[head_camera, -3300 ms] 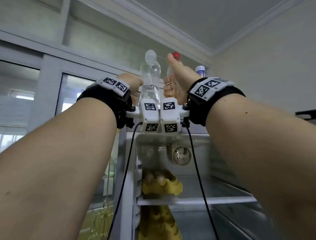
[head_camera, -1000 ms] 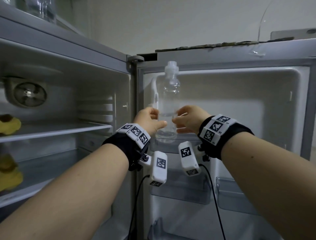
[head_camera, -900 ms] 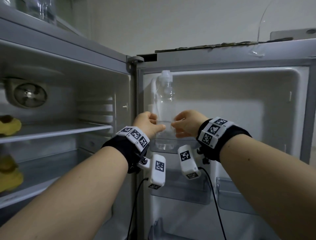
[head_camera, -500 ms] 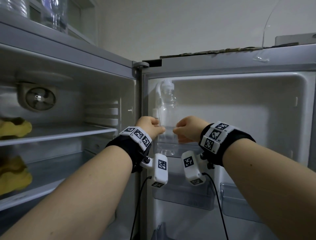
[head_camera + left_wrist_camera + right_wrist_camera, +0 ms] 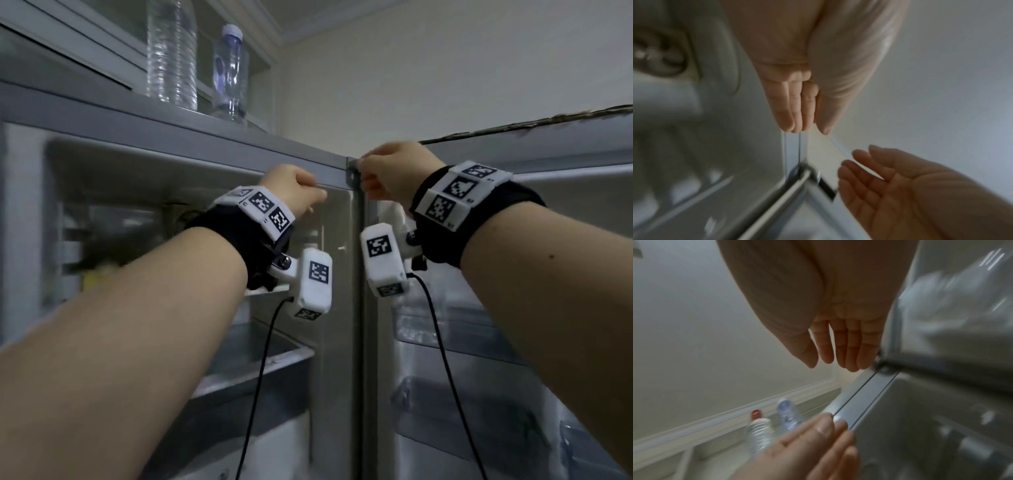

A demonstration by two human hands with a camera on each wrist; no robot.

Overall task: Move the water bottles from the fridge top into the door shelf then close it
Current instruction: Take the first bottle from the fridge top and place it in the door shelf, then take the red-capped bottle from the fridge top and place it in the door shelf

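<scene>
A: From the head camera, where are the hands?
B: Both are raised near the hinge corner of the open fridge (image 5: 205, 133). The left hand (image 5: 291, 192) and right hand (image 5: 387, 171) hold nothing. On the fridge top stand a ribbed clear bottle (image 5: 171, 54) and a blue-capped bottle (image 5: 231, 75).

A: And the left wrist view?
B: Left fingers (image 5: 791, 104) extended together, relaxed; the right palm (image 5: 890, 186) is open beside them.

A: The right wrist?
B: Right fingers (image 5: 849, 344) straight and loose (blurred). Below, a red-capped bottle (image 5: 758, 426) beside the blue-capped one (image 5: 787, 415). At the right edge, a blurred clear bottle (image 5: 953, 301) stands in the open door (image 5: 898, 321).
</scene>
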